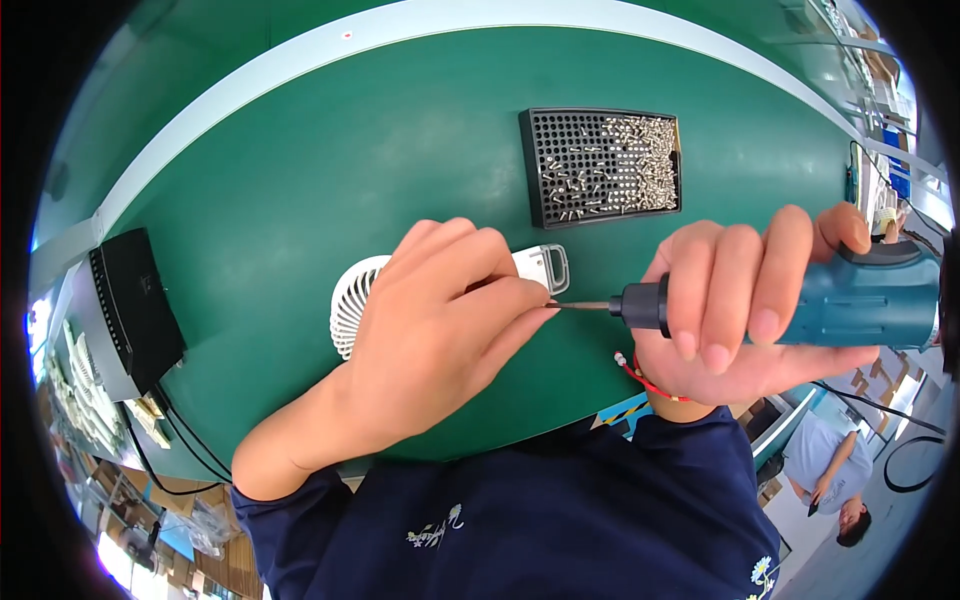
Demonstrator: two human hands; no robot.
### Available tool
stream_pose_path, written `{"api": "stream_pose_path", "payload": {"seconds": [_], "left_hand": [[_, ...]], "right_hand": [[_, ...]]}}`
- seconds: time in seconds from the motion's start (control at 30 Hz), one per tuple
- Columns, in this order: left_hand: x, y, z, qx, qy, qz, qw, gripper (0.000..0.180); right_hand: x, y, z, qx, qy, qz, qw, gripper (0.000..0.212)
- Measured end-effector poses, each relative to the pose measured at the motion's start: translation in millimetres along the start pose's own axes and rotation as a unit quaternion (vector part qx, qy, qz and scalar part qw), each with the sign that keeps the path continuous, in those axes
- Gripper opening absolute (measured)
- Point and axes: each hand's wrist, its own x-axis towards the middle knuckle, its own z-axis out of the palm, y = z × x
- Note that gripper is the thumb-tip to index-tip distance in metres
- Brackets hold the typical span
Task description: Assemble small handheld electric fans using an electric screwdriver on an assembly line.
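Note:
My right hand point(725, 300) is wrapped round a teal and black electric screwdriver point(860, 300), which lies level with its thin bit point(585, 305) pointing left. At the bit's tip, the thumb and forefinger of my left hand point(440, 315) are pinched together. Whatever sits between those fingertips is too small and covered to make out. Under and behind my left hand is a white handheld fan; its slatted round grille point(352, 300) shows on the left, and its white end point(535, 265) with a grey loop point(558, 268) on the right. The fan's middle is hidden.
Beyond my hands, a black perforated tray point(535, 170) holds many small silver screws on the green table point(400, 130). At the left edge stands a black and grey box point(135, 310) with cables. A person point(830, 465) is in the background at lower right.

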Motion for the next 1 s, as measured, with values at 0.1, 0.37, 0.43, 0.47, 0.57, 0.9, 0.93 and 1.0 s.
{"api": "stream_pose_path", "payload": {"seconds": [0.1,0.37,0.43,0.47,0.57,0.9,0.93,1.0], "left_hand": [[0.7,-1.0,-0.8,-0.029,-0.025,-0.003,0.999,0.02],[-2.2,-3.7,6.4,0.025,-0.06,-0.021,0.998,0.021],[-2.5,-4.3,9.7,0.032,-0.056,-0.031,0.997,0.025],[-3.1,-3.6,10.9,0.039,-0.054,-0.041,0.997,0.028],[0.0,-5.7,8.7,0.057,-0.079,-0.035,0.995,0.033],[-0.8,-4.6,10.1,0.063,-0.078,-0.039,0.994,0.033],[0.1,-3.0,7.3,0.061,-0.102,-0.043,0.992,0.03],[0.3,-2.0,5.5,0.06,-0.125,-0.048,0.989,0.027]], "right_hand": [[-2.6,3.5,0.7,0.001,0.003,0.003,1.0,0.058],[-9.2,6.1,-4.0,-0.059,-0.088,0.064,0.992,0.058],[-14.9,9.6,-5.0,-0.1,-0.081,0.03,0.991,0.062],[-15.9,9.4,-4.4,-0.123,-0.091,0.02,0.988,0.065],[-18.4,7.7,-3.2,-0.17,-0.111,0.001,0.979,0.071],[-20.0,6.5,-3.0,-0.169,-0.089,0.011,0.982,0.073],[-20.2,6.7,-3.2,-0.168,-0.087,0.012,0.982,0.073],[-20.2,7.5,-3.3,-0.166,-0.082,0.013,0.983,0.073]]}}
